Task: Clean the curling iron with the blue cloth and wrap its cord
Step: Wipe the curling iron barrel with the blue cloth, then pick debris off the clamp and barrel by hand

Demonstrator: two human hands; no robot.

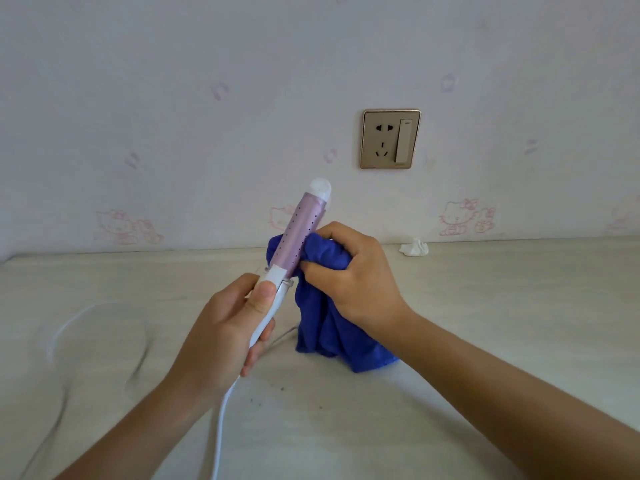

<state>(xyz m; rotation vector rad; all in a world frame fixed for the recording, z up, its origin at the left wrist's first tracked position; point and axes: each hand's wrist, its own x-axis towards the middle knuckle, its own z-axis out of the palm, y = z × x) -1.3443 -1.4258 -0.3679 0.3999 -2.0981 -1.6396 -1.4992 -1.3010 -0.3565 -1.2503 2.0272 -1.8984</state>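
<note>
Our left hand [221, 327] grips curling iron [294, 251] | right hand [349, 268] bunches blue cloth [329, 337] against it | cord [221, 424] trails on table [485, 306] | socket [390, 138] behind.

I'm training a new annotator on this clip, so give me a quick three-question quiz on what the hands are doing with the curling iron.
1. True or false: nothing is plugged into the wall socket.
2. Fill in the blank: the left hand grips the curling iron by its white ____.
3. Who holds the blue cloth against the iron's purple barrel? A. the left hand. B. the right hand. C. neither hand; it lies flat on the table.

Key: 1 true; 2 handle; 3 B.
</note>
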